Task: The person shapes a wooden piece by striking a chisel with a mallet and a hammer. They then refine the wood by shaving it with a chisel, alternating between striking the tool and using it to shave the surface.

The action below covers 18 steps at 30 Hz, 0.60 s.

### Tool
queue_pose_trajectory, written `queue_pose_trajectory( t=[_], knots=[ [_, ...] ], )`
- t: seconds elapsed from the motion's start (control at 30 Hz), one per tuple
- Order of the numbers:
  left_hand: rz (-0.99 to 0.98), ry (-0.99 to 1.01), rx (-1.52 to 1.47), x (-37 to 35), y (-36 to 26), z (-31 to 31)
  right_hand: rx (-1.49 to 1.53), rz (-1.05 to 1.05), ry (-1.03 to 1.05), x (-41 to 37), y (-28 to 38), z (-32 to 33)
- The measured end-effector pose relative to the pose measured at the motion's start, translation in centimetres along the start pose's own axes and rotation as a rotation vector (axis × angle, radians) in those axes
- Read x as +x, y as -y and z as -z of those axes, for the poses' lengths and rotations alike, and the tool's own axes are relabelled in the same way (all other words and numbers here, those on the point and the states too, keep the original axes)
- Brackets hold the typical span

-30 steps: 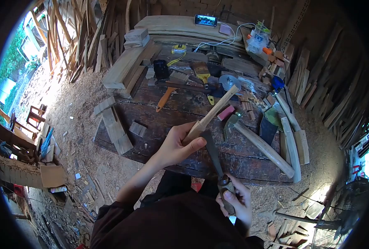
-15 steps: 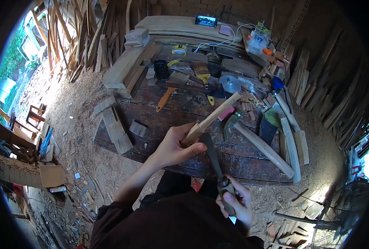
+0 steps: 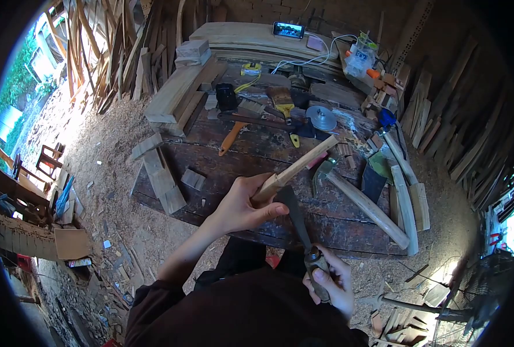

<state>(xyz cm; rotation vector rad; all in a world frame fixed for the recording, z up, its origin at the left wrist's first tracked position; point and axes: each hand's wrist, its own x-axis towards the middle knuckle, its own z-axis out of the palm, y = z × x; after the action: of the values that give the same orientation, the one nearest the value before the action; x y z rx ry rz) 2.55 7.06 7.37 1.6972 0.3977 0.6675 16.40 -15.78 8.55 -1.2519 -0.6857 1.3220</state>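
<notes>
My left hand (image 3: 242,205) is wrapped round a light wooden stick (image 3: 303,162), which slants up to the right over the bench. A shoulder is cut into the stick just beyond my fingers, where it gets thinner. My right hand (image 3: 333,282) grips the handle of a chisel (image 3: 297,217) close to my body. The broad dark blade points up and away from me, its edge right by the stick near my left thumb. Beyond the stick's far end lies a pink block (image 3: 317,160), partly covered by it.
On the dark workbench (image 3: 257,231) lie a hammer (image 3: 368,209), a paintbrush (image 3: 281,104), a metal disc (image 3: 321,118), a yellow tape measure (image 3: 250,70) and an orange-handled tool (image 3: 231,139). Wood blocks (image 3: 163,184) line the left side. A phone (image 3: 288,30) stands at the back.
The far end of the stick has dipped slightly toward me and to the right, covering more of the pink block. Both hands keep their grips.
</notes>
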Motion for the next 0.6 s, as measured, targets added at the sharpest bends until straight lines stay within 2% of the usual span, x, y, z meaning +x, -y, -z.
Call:
queue_pose_trajectory(
  t=[0.2, 0.37, 0.47, 0.6],
  knots=[
    [-0.014, -0.018, 0.002, 0.1, 0.0, -0.1, 0.002, -0.019, -0.004, 0.1, 0.6, 0.0],
    [-0.052, 0.036, 0.281, 0.0, 0.2, 0.5, 0.036, -0.108, -0.067, 0.1, 1.5, -0.4],
    [-0.037, 0.010, 0.285, 0.0, 0.3, 0.4, -0.055, -0.107, -0.056, 0.5, 0.7, 0.1],
    [-0.025, -0.019, 0.263, -0.4, 0.4, 0.5, 0.002, -0.089, -0.020, 0.9, 0.3, -0.8]
  ],
)
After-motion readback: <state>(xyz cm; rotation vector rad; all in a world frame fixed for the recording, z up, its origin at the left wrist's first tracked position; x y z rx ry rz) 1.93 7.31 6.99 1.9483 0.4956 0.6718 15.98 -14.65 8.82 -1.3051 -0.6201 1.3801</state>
